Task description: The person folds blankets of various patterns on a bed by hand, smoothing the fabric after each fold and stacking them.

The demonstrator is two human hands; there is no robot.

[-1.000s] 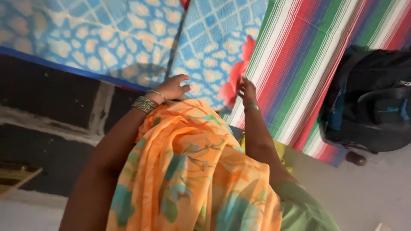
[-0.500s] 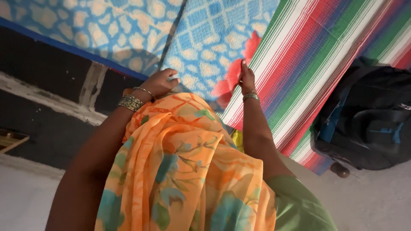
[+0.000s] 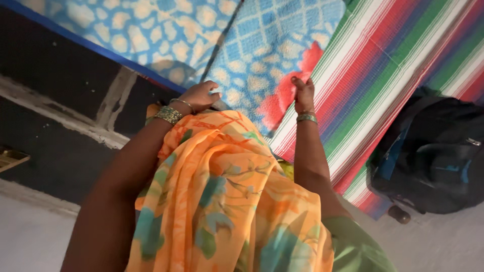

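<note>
Two bedcovers fill the upper part of the head view. Largest: a striped sheet [image 3: 398, 55], red, green, blue and white bands running diagonally, covering the right side. Beside it to the left, a blue blanket [image 3: 262, 45] with a pale diamond and blotch pattern and a red flower shape; its edge lies against the striped sheet. A fold or seam line divides the blanket into two panels.

Below the blanket's blue border, a dark side face of the bed [image 3: 55, 100] with a pale band across it. Pale floor [image 3: 30, 236] at the lower left and lower right.

Foreground: orange floral drape [image 3: 222, 201] hanging from the person's shoulder, hiding most of the torso; green sleeve [image 3: 353, 247] at the right upper arm.

Right edge: black backpack [image 3: 433, 156] with blue trim, lying on the floor against the striped sheet's lower edge.

Left hand [image 3: 200, 95]: fingers curled loosely together, resting at the blanket's lower edge near the blue border. Whether it pinches cloth cannot be told; the fingertips are turned under. Stack of bangles [image 3: 169, 115] on the wrist.

Right hand [image 3: 304, 93]: fingers drawn together and bent, on the red flower patch just beside the line where blanket meets striped sheet. It appears to grip the blanket edge there, but the pinch itself is hidden. Green bangle [image 3: 307, 118] on that wrist.

Hands are apart, with the blanket's lower corner between them.
</note>
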